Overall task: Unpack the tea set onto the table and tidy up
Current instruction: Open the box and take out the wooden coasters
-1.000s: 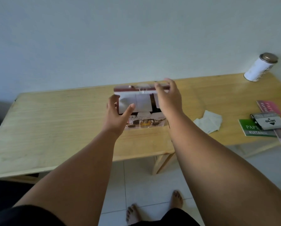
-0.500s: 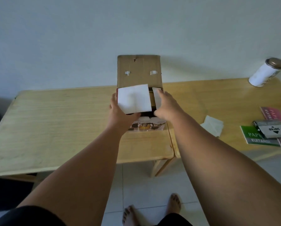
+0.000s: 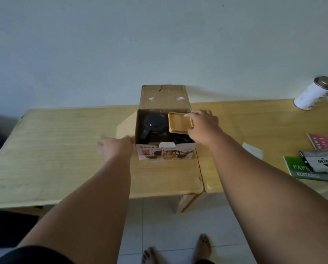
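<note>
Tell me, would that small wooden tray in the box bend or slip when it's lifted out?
The wooden tray looks rigid and flat with a raised rim, so it probably won't flex. It seems thin, so likely light for the right hand gripping its edge. Its smooth surface might be a little slippery, so it could tilt if held by one edge.

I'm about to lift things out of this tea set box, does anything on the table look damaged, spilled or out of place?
Nothing looks spilled or broken. The box stands open and upright, with the dark teapot inside and the right hand on a small wooden tray. The one oddity is the white canister at the far right corner, which appears tilted.
</note>
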